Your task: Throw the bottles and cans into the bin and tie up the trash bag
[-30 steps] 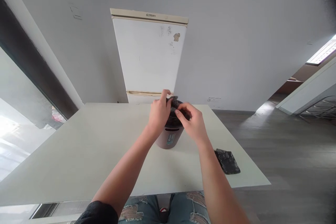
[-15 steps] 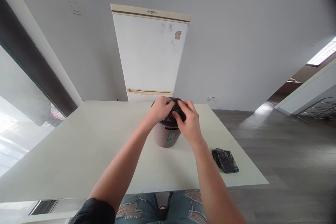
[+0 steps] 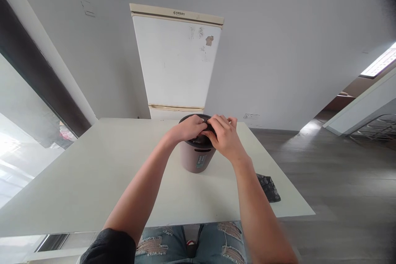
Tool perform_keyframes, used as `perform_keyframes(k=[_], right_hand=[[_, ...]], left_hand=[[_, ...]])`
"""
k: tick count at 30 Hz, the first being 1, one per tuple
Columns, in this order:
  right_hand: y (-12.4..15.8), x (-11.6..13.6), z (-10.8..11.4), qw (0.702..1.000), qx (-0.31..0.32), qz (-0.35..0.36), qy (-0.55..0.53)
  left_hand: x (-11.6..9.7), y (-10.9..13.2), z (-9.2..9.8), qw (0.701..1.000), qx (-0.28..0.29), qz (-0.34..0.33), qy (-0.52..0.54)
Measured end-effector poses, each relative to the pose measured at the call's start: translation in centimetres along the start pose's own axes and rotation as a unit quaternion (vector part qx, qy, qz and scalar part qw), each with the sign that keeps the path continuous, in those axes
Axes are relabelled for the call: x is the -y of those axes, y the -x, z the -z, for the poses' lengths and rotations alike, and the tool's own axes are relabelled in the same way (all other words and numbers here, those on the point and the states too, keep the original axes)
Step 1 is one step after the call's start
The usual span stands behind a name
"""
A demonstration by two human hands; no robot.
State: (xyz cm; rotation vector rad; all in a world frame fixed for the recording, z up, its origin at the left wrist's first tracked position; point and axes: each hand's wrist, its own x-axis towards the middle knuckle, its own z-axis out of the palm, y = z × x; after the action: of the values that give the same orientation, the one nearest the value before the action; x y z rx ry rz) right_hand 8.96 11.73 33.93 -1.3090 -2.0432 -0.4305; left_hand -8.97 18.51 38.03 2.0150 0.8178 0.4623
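A mauve-grey trash can (image 3: 194, 161) with a black rim and a small green label stands upright on the white table. Over its mouth, my left hand (image 3: 190, 128) has its thumb and fingers pinched on a black plastic bag (image 3: 201, 138). My right hand (image 3: 225, 134) pinches the same bag from the other side, thumb close to the left fingers. Much of the bag is hidden by my hands and the dark opening. A second, folded black plastic bag (image 3: 269, 188) lies on the table to the right, partly behind my right forearm.
The white table (image 3: 102, 181) extends far to the left and ends in a corner at the right. Beyond its far edge stands a white refrigerator (image 3: 179, 62) against a grey wall. Grey floor (image 3: 337, 181) lies to the right.
The black bag between my hands has gone lower, and more of the can's rim shows. My right hand has shifted slightly right, its forearm now covering part of the folded bag.
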Motion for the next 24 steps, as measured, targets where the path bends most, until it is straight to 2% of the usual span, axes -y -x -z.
perform_keyframes(k=[8, 15, 19, 22, 24], right_hand=[[-0.6, -1.1, 0.4, 0.998, 0.035, 0.016, -0.051], [-0.8, -1.7, -0.4, 0.991, 0.091, 0.02, -0.095], [-0.6, -1.9, -0.6, 0.99, 0.046, -0.008, -0.133], [-0.4, -2.2, -0.3, 0.987, 0.0, -0.042, -0.158], [-0.3, -2.4, -0.1, 0.985, -0.001, -0.056, -0.163]], left_hand=[[-0.3, 0.3, 0.3, 1.0, -0.003, -0.024, -0.005], [-0.3, 0.0, -0.2, 0.996, -0.057, -0.002, -0.071], [0.1, 0.1, -0.5, 0.998, -0.067, -0.001, 0.015], [0.9, 0.2, -0.5, 0.99, -0.099, -0.042, 0.089], [1.6, 0.1, -0.4, 0.984, -0.122, -0.058, 0.116]])
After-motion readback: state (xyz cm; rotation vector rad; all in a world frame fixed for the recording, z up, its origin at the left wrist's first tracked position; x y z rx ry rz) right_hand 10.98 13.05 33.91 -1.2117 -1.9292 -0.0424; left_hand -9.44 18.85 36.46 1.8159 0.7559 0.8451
